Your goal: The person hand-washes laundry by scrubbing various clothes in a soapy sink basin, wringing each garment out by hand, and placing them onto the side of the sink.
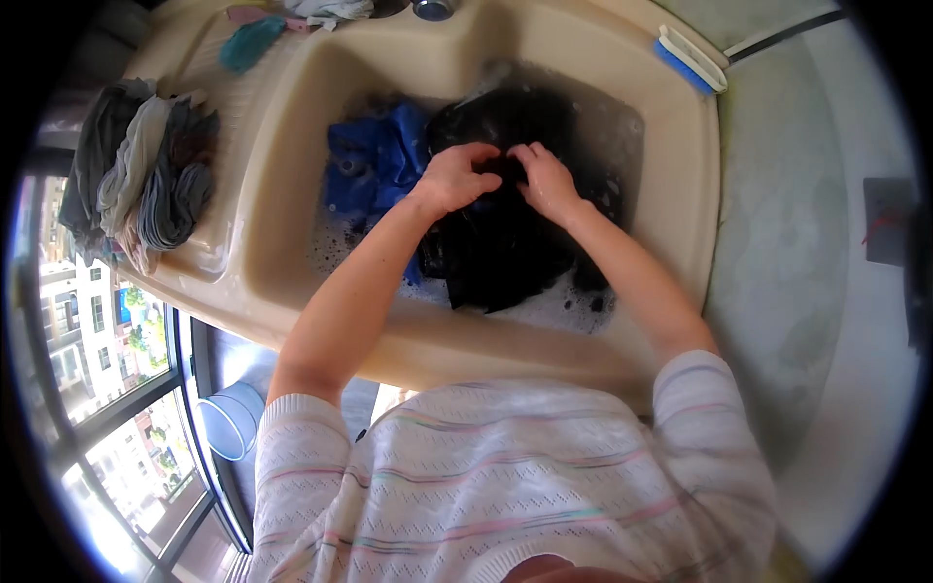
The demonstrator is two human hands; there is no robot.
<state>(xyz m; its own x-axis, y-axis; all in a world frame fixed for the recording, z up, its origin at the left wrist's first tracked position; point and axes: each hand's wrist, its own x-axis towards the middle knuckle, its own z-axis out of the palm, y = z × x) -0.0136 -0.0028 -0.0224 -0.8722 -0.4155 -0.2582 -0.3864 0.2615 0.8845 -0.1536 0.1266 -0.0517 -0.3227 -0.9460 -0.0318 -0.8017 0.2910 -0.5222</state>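
A wet black garment [501, 248] lies bunched in soapy, murky water in the beige wash sink [282, 204]. My left hand [459, 178] grips its upper middle, fingers bent and thumb toward the right. Close beside it, my right hand [546, 185] has its fingers curled into the same dark cloth. The exact folds between my fingertips are hard to make out. Just left of the black garment, a blue garment [374, 160] sits partly in the water. Suds float along the near side of the basin.
Several grey and white garments [146, 180] are piled on the ledge at the left. A teal cloth [251, 44] lies at the back left, near a metal fitting [433, 9]. A blue-bristled brush [692, 60] rests on the back right rim. A light-blue bucket [231, 423] stands below.
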